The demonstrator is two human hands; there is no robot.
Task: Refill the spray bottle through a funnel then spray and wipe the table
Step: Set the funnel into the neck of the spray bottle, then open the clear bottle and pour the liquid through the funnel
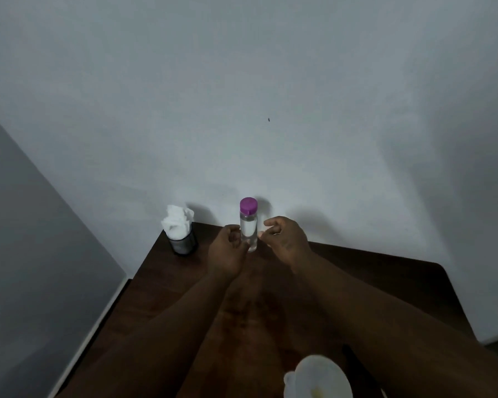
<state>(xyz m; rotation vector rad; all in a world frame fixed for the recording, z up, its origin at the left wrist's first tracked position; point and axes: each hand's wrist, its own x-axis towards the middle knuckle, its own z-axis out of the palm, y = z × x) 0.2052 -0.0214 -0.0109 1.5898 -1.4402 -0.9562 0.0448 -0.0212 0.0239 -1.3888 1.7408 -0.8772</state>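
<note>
**Head view (the only view supplied)**

**Position of the task item.** A clear bottle (248,229) stands upright at the far edge of the counter (357,271), close to the wall (270,96). Its purple cap (248,205) is in place.

**Grips.**
- The left grip (227,251) sits against the bottle's lower left side with its fingers curled. Whether it actually clasps the bottle cannot be told.
- The right grip (285,239) hangs just beside the bottle's right side. Its fingers are loosely curled and it holds nothing.

**Step in hand.** In my judgement this is the opening of the refill, with the bottle being taken up and nothing yet uncapped. The next move calls for a firm hold low on the body with one grip while the other twists off the cap. The bottle must stay vertical so the liquid does not spill.

**Materials and shapes.**
- The bottle is a slim, smooth, transparent cylinder holding clear liquid. It would probably be slippery to handle.
- The cap is flat-topped opaque plastic, and no spray trigger is visible on it.
- The counter is dark wood grain with a dull sheen and a rounded far-right corner.
- At the far-left corner stands a dark mesh cup (183,244) stuffed with crumpled white tissue (177,222), apart from the bottle.
- At the near edge is a pale rounded object (318,377), blurred. It may be the funnel, but this cannot be confirmed.
</note>
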